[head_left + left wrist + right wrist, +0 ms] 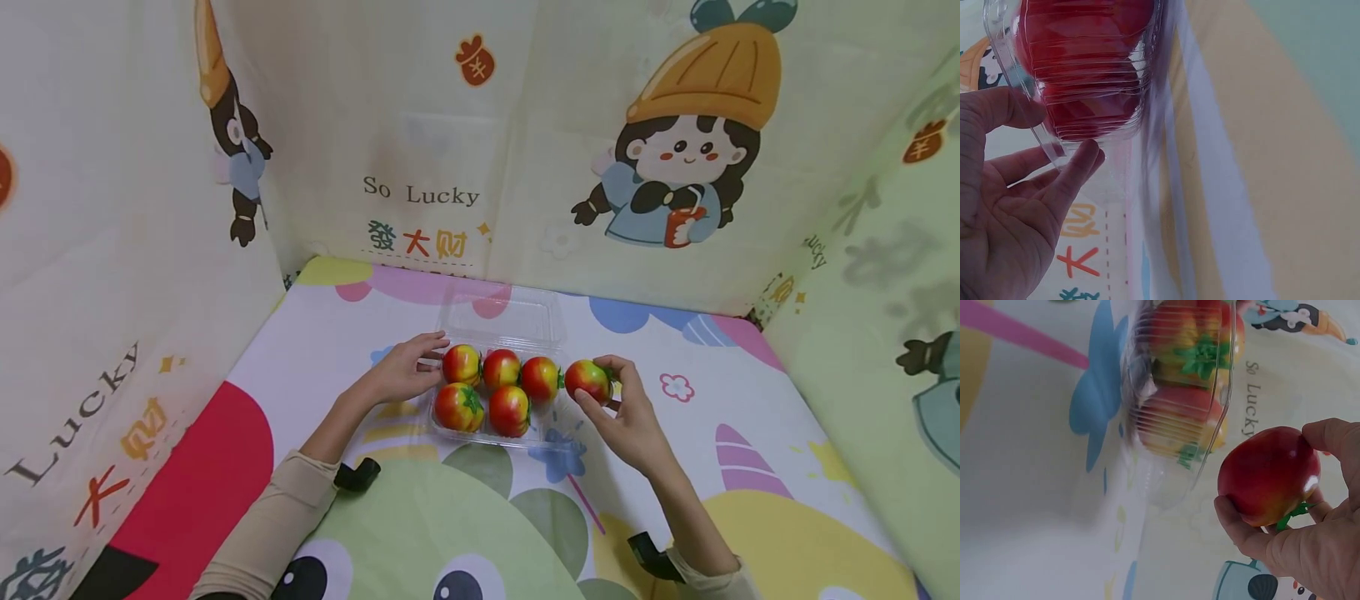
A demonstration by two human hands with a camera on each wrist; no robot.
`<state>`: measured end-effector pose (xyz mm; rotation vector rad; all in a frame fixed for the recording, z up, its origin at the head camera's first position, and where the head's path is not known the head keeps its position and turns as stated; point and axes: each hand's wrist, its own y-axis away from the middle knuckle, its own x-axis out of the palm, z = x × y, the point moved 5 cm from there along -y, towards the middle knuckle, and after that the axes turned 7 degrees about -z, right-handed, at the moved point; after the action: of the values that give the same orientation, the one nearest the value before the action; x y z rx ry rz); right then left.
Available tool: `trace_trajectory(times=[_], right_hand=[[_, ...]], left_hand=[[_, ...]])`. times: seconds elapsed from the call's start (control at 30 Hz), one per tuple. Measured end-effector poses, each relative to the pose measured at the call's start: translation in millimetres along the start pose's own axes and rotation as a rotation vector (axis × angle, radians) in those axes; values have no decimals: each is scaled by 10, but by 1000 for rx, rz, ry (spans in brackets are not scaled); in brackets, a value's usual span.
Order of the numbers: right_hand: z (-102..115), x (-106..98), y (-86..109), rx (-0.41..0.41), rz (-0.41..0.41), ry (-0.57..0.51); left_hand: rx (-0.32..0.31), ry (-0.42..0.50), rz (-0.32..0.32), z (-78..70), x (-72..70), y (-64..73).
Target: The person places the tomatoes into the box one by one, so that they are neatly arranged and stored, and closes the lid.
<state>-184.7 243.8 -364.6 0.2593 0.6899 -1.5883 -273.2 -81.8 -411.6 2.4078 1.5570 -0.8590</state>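
A clear plastic clamshell box [487, 437] stands on the table with its lid [498, 317] folded back. Several red-and-yellow tomatoes with green leafy tops, such as one at the front left [458, 407], lie in it in two rows. At the box's left end, my left hand [405, 369] holds the rim, with the thumb [1025, 112] at the edge and fingertips against the end wall. Between thumb and fingers, my right hand [630, 421] grips another tomato [1269, 475] in the air, just off the box's right end. Its green top points toward the palm.
A patterned cloth [405, 517] with cartoon prints covers the table. Printed fabric walls [525, 167] stand at the back and both sides. Each wrist carries a black mount, one on the left [357, 475] and one on the right [652, 557].
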Motion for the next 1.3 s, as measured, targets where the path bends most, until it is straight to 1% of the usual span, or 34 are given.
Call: trace_trajectory(times=[0.3, 0.5, 0.8, 1.07, 1.3], right_hand=[[-2, 81, 66, -15, 11, -5], [-3, 184, 156, -21, 13, -13], [5, 340, 304, -50, 11, -23], [114, 347, 284, -62, 8, -27], [156, 361, 256, -61, 9, -17]], left_hand=[[7, 5, -11, 21, 28, 29], [28, 1, -12, 55, 49, 75], [50, -7, -12, 104, 66, 137], [39, -1, -2, 79, 51, 110], [24, 2, 0, 71, 29, 85]])
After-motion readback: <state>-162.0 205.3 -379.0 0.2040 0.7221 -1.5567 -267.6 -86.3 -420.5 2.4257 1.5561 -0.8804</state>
